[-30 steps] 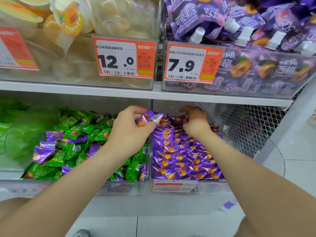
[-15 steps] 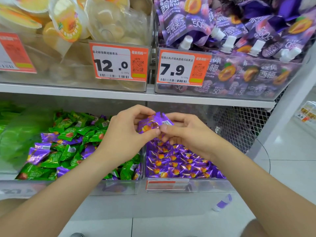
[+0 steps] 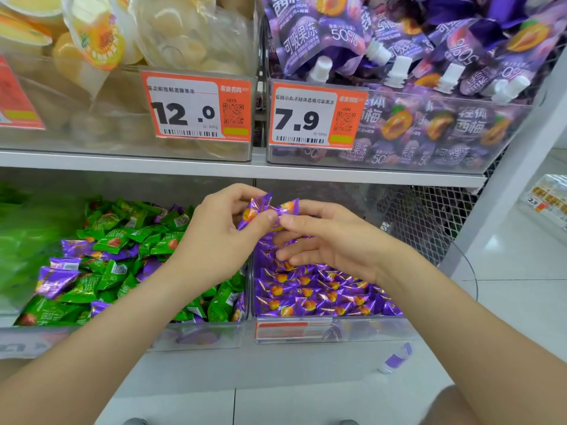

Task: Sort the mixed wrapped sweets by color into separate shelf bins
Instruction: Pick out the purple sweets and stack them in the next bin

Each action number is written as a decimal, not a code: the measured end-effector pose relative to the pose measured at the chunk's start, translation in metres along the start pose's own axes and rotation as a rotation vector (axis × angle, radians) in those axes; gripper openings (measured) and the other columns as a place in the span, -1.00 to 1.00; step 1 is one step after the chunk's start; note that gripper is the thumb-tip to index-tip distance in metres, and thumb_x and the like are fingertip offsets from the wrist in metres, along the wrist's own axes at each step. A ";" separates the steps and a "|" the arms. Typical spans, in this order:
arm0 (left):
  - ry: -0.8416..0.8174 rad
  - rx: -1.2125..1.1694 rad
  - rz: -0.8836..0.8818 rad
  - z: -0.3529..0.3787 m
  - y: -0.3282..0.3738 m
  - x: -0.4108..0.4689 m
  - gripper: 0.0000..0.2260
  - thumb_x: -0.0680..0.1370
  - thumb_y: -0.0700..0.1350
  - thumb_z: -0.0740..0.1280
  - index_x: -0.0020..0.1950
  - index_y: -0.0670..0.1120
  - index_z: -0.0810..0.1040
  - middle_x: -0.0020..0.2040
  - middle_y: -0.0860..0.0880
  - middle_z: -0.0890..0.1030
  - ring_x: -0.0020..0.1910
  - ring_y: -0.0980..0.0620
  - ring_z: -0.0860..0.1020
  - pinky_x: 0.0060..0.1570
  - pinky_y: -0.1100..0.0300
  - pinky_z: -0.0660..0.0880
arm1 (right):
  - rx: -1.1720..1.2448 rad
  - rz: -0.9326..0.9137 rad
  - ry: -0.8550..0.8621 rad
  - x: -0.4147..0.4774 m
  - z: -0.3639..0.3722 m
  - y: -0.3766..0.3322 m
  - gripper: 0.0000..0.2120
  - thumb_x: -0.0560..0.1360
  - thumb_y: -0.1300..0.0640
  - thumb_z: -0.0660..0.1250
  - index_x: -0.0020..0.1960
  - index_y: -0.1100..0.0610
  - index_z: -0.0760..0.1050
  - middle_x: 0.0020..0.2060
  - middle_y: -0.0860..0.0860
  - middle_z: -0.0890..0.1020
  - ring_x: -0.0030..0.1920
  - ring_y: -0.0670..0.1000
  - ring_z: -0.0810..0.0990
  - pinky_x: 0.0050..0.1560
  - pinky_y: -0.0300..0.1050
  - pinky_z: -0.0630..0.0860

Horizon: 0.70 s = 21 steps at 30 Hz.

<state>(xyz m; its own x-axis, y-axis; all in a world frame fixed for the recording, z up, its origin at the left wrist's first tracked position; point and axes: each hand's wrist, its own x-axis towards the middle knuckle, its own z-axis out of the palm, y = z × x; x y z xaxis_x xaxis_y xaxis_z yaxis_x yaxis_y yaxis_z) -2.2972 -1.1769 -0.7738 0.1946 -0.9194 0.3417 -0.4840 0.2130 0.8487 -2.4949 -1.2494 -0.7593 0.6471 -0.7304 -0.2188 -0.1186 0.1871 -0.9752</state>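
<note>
- Sweets in purple wrappers (image 3: 267, 208), a small bunch, sit pinched between our two hands, above the wall that divides the two lower bins.
- Our left hand (image 3: 214, 243) grips the bunch with its thumb and curled fingers.
- Our right hand (image 3: 334, 243) pinches the other end between thumb and forefinger; its other fingers lie loose.
- The left bin (image 3: 199, 335) holds green sweets (image 3: 113, 240) mixed with purple ones; the right bin (image 3: 368, 329) holds a purple pile (image 3: 322, 299) only.

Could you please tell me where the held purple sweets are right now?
In the head view, centre frame, the purple sweets are pinched between the left hand and right hand, above where the mixed bin meets the purple bin.
</note>
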 end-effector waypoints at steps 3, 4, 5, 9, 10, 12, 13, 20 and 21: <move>0.018 -0.093 -0.121 0.002 0.001 0.000 -0.84 0.57 -0.04 0.50 0.12 0.01 0.65 -0.15 0.06 0.76 -0.29 0.18 0.67 -0.26 0.24 0.56 | -0.042 -0.088 0.071 0.005 -0.001 0.006 -0.72 0.58 0.15 0.46 0.25 0.22 0.63 0.08 0.17 0.74 0.03 0.16 0.74 0.06 -0.05 0.65; 0.025 -0.115 -0.149 0.002 0.001 0.000 -0.85 0.57 -0.04 0.51 0.12 0.00 0.65 -0.17 0.06 0.76 -0.32 0.18 0.65 -0.30 0.28 0.53 | -0.008 -0.089 0.064 0.006 -0.001 0.008 -0.72 0.58 0.18 0.46 0.26 0.26 0.62 0.09 0.18 0.74 0.01 0.14 0.73 0.04 -0.08 0.66; 0.030 -0.122 -0.165 0.003 0.001 0.000 -0.84 0.56 -0.03 0.51 0.11 0.01 0.65 -0.18 0.06 0.76 -0.30 0.16 0.67 -0.28 0.28 0.55 | 0.034 -0.079 0.053 0.007 -0.001 0.009 -0.72 0.59 0.20 0.45 0.27 0.29 0.61 0.10 0.20 0.73 0.02 0.13 0.73 0.04 -0.09 0.66; 0.073 0.070 -0.113 0.001 -0.005 -0.001 -0.84 0.51 0.02 0.55 0.05 0.10 0.66 -0.18 0.14 0.73 -0.19 0.19 0.67 -0.13 0.34 0.57 | 0.181 -0.078 0.114 0.016 -0.006 0.014 -0.70 0.59 0.28 0.43 0.29 0.36 0.57 0.13 0.24 0.72 0.18 0.20 0.71 0.23 0.01 0.63; 0.083 0.142 -0.098 -0.001 -0.006 -0.001 -0.84 0.50 0.04 0.55 0.05 0.12 0.67 -0.17 0.16 0.71 -0.18 0.22 0.65 -0.13 0.40 0.53 | 0.192 -0.096 0.172 0.019 -0.010 0.015 -0.70 0.58 0.28 0.43 0.29 0.35 0.56 0.11 0.24 0.73 0.16 0.20 0.72 0.21 0.01 0.65; 0.093 0.237 -0.085 -0.002 -0.009 -0.001 -0.82 0.50 0.07 0.55 0.07 0.15 0.67 -0.10 0.16 0.68 -0.12 0.22 0.62 -0.04 0.29 0.53 | 0.115 -0.127 0.355 0.027 -0.023 0.019 -0.70 0.59 0.27 0.44 0.29 0.28 0.52 0.07 0.23 0.74 0.08 0.21 0.75 0.13 0.01 0.68; 0.093 0.261 -0.082 -0.003 -0.011 0.000 -0.80 0.50 0.08 0.54 0.10 0.14 0.68 -0.05 0.13 0.65 -0.08 0.20 0.60 0.02 0.19 0.52 | 0.034 -0.140 0.457 0.031 -0.033 0.023 -0.72 0.59 0.27 0.44 0.27 0.23 0.52 0.06 0.23 0.73 0.05 0.22 0.75 0.10 0.04 0.69; 0.047 0.366 -0.092 0.004 -0.021 0.007 -0.75 0.55 0.07 0.48 0.21 0.06 0.69 0.07 0.00 0.59 0.06 0.04 0.55 0.05 0.17 0.37 | -0.842 -0.185 0.661 0.058 -0.083 0.056 -0.80 0.52 0.07 0.51 0.09 0.03 0.56 -0.28 -0.05 0.57 -0.25 -0.05 0.54 -0.26 -0.24 0.40; 0.044 0.369 -0.088 0.005 -0.021 0.008 -0.75 0.55 0.07 0.47 0.21 0.07 0.69 0.08 -0.01 0.60 0.06 0.05 0.55 0.05 0.18 0.36 | -0.892 -0.207 0.628 0.063 -0.083 0.059 -0.80 0.54 0.06 0.49 0.11 0.03 0.54 -0.28 -0.05 0.54 -0.25 -0.06 0.52 -0.27 -0.26 0.37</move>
<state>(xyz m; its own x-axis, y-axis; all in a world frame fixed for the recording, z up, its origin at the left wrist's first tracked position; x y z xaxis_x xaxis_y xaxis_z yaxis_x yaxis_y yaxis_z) -2.2895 -1.1899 -0.7908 0.2816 -0.9123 0.2973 -0.7367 -0.0071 0.6762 -2.5238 -1.3384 -0.8337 0.2503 -0.9431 0.2189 -0.7151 -0.3325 -0.6149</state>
